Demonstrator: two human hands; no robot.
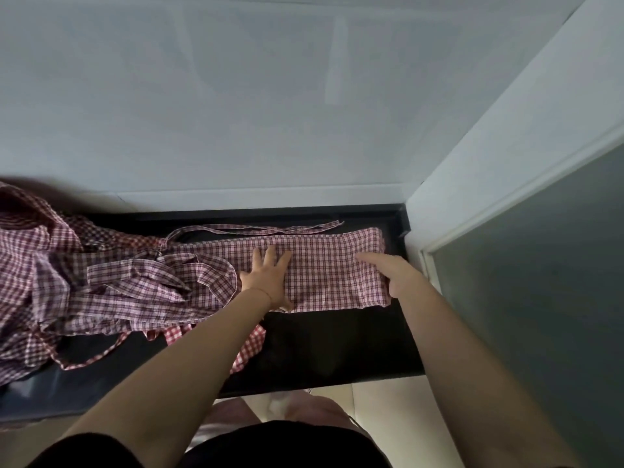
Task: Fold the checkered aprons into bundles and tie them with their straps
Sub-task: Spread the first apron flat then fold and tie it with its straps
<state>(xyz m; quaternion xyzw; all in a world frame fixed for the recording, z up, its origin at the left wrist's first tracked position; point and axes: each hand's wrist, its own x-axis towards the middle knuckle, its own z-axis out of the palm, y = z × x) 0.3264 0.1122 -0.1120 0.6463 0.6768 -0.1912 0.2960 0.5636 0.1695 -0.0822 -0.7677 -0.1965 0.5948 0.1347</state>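
While both bare forearms reach forward over a black counter top (pixel 337 342), the left hand (pixel 268 278) lies flat, fingers straight and spread, pressing on a red-and-white checkered cotton apron folded into a long band (pixel 324 268). That band stretches from under the left hand across to the right hand (pixel 393 273), which rests at its far right end near the white wall corner; its forefinger points out straight along the cloth, and whether the other fingers curl round the edge cannot be told. Just beyond both hands, a thin checkered strap (pixel 270 228) trails along the back of the counter, apart from the fingers. To the left of the left hand, a loose heap of further checkered aprons (pixel 67 275) sprawls, with wide loops and straps spilling toward the wrist. Under the left forearm a brighter red checkered piece (pixel 251 346) hangs near the counter's front edge.
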